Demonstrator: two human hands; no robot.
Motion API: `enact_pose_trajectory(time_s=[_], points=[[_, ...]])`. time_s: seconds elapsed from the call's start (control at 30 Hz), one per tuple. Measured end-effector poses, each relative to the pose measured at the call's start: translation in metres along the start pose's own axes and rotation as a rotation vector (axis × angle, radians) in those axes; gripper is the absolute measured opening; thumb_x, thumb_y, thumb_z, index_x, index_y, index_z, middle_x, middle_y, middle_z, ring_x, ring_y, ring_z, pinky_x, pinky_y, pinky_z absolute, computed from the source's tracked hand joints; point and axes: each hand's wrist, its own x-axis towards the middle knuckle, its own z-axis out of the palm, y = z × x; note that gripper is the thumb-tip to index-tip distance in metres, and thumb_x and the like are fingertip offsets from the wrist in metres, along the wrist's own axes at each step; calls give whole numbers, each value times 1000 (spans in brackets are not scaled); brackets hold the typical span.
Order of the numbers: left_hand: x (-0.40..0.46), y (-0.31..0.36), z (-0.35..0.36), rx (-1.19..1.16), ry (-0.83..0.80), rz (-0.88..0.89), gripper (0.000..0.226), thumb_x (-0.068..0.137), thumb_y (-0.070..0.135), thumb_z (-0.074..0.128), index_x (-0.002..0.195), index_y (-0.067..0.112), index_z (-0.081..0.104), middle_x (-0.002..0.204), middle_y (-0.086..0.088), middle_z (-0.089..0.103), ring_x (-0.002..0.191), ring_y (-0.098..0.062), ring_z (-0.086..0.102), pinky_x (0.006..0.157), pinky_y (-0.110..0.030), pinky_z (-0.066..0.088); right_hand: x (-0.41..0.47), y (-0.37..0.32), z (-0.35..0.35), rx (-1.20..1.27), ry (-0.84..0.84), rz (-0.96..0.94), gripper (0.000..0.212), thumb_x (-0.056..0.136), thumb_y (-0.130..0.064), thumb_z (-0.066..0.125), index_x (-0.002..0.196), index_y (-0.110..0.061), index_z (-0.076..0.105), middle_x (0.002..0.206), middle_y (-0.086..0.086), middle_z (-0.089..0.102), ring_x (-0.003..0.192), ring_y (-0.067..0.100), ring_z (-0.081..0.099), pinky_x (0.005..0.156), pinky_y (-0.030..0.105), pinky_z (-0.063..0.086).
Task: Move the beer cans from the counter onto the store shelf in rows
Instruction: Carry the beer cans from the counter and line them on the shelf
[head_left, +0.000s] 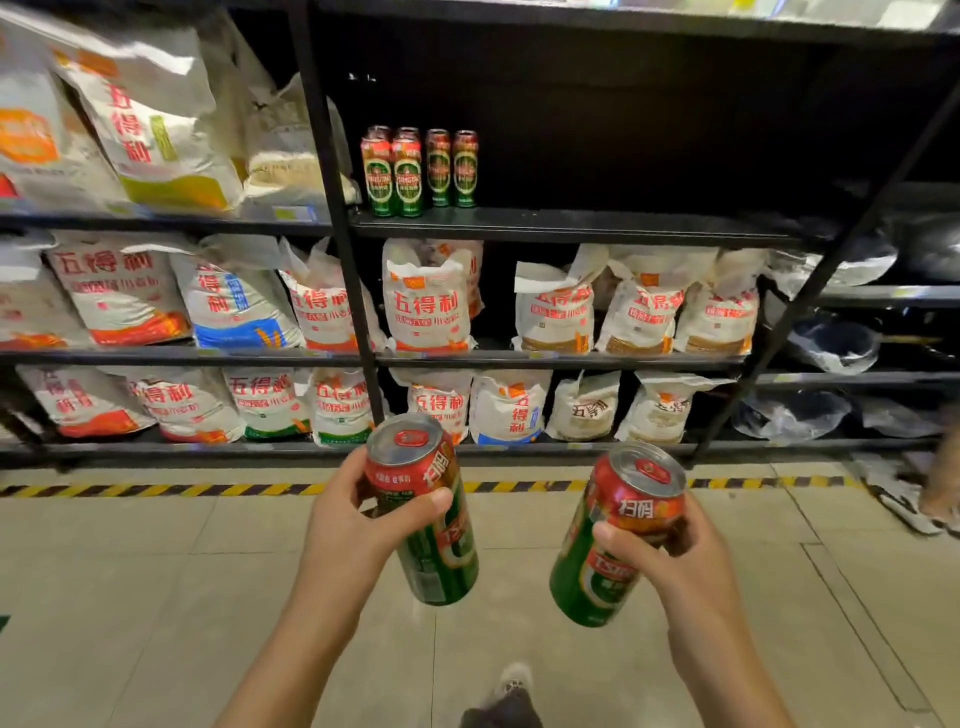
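Left hand (358, 512) gripping one Tsingtao beer can (423, 512), right hand (657, 545) another (618, 535), both tilted, lower centre; shelved cans (420, 170) straight above at upper centre, open shelf (597, 224) space to their right, nearer right hand.

Beige tiled floor (156, 571), striped hazard tape (156, 489), flour sacks (431, 301).

shelf: six green-and-red beer cans (418, 170), perhaps more behind, at left end of black metal shelf (571, 227) | below: white flour sacks (429, 296) | front: two cans held over floor
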Motion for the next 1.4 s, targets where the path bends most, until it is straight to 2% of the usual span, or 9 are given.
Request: enact_pose_trajectory(time_s=[0.2,0.37,0.5,0.63,0.73,0.87,1.03,1.2,1.4], points=[[118,9,23,32,79,-5,70,48,36,77,115,34,55,108,11,63,102,-7,55,72,-23,45,140,-5,50,-20,-67,-13,78,59,-12,84,129,-26,51,114,-4,63,107,16,56,85,35,48],[205,23,26,38,187,3,66,50,34,77,111,36,53,106,12,61,99,-6,55,74,-27,46,244,-29,91,-38,-180,-44,60,61,-15,84,113,-32,58,106,-7,66,102,12,59,78,29,49],[269,29,20,35,253,-16,44,66,17,78,92,42,53,99,14,61,94,-4,54,66,-24,43,310,-43,123,-48,-226,-44,77,50,-32,88,120,-32,57,109,-7,67,104,13,60,88,39,51],[346,28,12,59,263,-7,46,66,16,79,96,41,54,101,14,62,96,-4,55,70,-28,45,374,-49,159,-34,-230,-40,83,41,-42,87,118,-33,58,106,-9,68,101,10,61,82,33,51],[409,28,10,72,229,1,48,66,17,78,104,37,56,103,12,63,95,-2,58,71,-28,46,423,-50,187,-11,-211,-29,66,55,-26,86,115,-31,59,101,-9,69,97,10,63,74,26,48],[493,39,11,91,124,18,47,65,12,80,96,38,56,95,14,65,78,14,60,68,-17,44,483,-56,224,-10,-146,-23,58,63,-11,82,114,-28,60,103,-5,69,99,14,63,78,30,50],[577,55,24,162,3,62,48,62,19,83,99,38,58,93,14,68,84,9,62,75,-22,49,540,-72,256,6,-68,-28,60,58,-12,87,110,-25,61,97,-3,71,95,16,65,81,35,53],[648,66,47,166,-48,101,52,60,27,85,104,37,60,97,17,69,89,3,63,81,-24,50,593,-86,273,-11,-58,-80,64,60,-15,87,117,-25,58,100,-4,69,88,6,65,71,21,48],[698,73,77,159,-41,140,57,60,29,84,111,34,59,100,16,68,90,5,62,80,-23,51,650,-99,281,-45,-103,-174,56,66,-13,84,113,-25,58,101,-6,69,87,1,65,70,16,50]])
